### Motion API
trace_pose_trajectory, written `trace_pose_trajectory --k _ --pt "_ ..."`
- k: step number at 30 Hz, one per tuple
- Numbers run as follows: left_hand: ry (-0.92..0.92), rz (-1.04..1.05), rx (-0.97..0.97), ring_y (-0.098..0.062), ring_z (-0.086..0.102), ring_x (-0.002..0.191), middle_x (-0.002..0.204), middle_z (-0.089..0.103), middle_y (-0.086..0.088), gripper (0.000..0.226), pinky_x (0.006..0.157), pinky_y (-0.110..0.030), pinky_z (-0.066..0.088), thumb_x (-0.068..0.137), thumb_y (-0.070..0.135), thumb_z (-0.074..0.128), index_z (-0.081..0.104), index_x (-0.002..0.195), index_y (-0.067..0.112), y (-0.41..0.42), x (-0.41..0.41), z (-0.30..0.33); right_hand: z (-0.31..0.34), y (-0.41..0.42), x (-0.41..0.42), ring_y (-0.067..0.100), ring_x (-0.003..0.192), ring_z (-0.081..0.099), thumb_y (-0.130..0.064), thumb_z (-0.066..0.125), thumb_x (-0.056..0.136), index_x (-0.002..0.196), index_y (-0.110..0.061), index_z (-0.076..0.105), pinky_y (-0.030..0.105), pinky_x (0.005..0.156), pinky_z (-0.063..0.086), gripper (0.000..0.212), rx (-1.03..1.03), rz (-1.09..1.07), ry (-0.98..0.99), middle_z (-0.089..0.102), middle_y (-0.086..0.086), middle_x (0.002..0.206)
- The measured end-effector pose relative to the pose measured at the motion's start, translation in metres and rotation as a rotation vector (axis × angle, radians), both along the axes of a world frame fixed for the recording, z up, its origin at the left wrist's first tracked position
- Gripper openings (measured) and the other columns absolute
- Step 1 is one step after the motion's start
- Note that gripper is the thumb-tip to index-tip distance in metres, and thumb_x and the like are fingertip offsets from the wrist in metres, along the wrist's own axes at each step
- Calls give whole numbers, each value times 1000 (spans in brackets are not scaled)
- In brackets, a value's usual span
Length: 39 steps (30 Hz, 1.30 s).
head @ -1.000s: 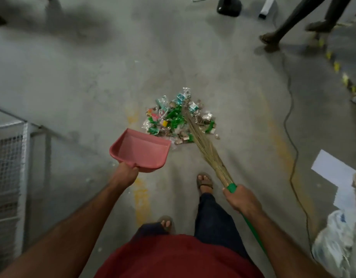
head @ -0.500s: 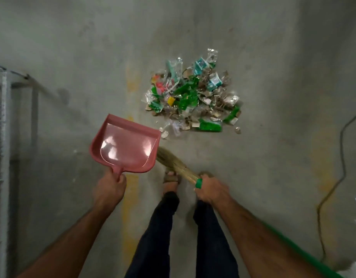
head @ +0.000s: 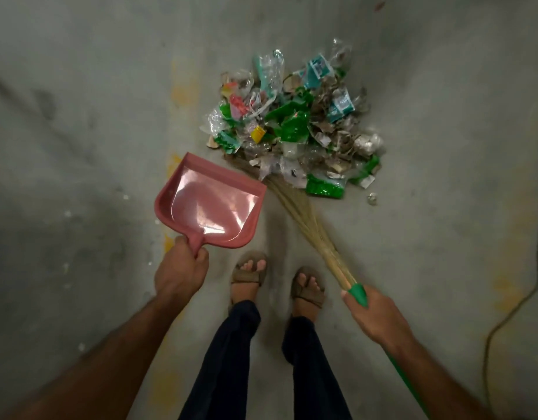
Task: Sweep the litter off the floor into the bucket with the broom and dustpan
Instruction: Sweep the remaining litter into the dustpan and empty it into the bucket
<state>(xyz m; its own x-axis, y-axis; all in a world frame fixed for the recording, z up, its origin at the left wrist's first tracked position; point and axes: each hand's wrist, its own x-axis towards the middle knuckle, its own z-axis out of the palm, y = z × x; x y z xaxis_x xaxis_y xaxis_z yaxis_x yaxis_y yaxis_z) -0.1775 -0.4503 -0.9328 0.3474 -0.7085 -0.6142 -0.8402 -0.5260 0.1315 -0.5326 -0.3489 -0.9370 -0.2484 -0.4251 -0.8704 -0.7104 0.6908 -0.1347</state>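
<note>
A heap of litter (head: 295, 128), mostly clear and green plastic wrappers with bits of cardboard, lies on the concrete floor ahead of my feet. My left hand (head: 179, 268) grips the handle of a pink dustpan (head: 210, 204), which is held empty just left of and below the heap. My right hand (head: 373, 316) is closed on the green handle of a straw broom (head: 307, 219). The broom's bristles reach up and left into the near edge of the heap. No bucket is in view.
My two sandalled feet (head: 276, 283) stand between the dustpan and the broom. A cable (head: 504, 322) snakes over the floor at the right edge. Faded yellow paint marks (head: 182, 92) run up the floor left of the heap.
The view has come closer to the heap. The broom has swung out from behind the dustpan to the right, so its bristles now touch the litter. The dustpan stays near the heap's lower left.
</note>
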Motion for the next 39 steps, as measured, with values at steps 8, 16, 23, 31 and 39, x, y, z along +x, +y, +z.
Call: trace_pose_trajectory --k 8,16,23,31,39 --pt "4 -54 93 -28 54 74 89 61 -8 24 67 -35 42 90 35 51 50 99 13 6 6 -13 83 57 -33 5 59 62 -61 65 83 99 -38 55 32 58 52 29 -150 -34 60 63 -11 71" --pt "73 -114 194 -39 61 107 117 63 -19 37 85 -40 48 92 33 51 52 118 6 3 -15 -62 65 -25 -51 39 93 68 -45 60 94 133 -24 51 44 73 54 45 -420 138 332 69 18 106" --pt "91 -270 257 -39 57 117 129 58 -18 38 94 -44 49 96 31 47 54 128 11 -9 -32 -122 -3 -114 -67 36 94 64 -40 57 96 129 -27 53 38 70 50 36 -267 415 409 64 11 106" --pt "128 -386 236 -38 48 128 142 48 -18 40 105 -47 41 100 24 45 50 138 14 -52 -39 -160 27 -22 -64 30 89 67 -45 58 91 136 -33 49 44 73 59 48 -212 396 284 67 4 107" --pt "101 -504 201 -38 54 122 135 55 -21 35 100 -42 41 100 23 47 57 130 8 -77 -25 -177 22 -55 -61 41 95 64 -42 60 91 139 -30 47 52 76 58 51 -441 222 430 66 13 112"
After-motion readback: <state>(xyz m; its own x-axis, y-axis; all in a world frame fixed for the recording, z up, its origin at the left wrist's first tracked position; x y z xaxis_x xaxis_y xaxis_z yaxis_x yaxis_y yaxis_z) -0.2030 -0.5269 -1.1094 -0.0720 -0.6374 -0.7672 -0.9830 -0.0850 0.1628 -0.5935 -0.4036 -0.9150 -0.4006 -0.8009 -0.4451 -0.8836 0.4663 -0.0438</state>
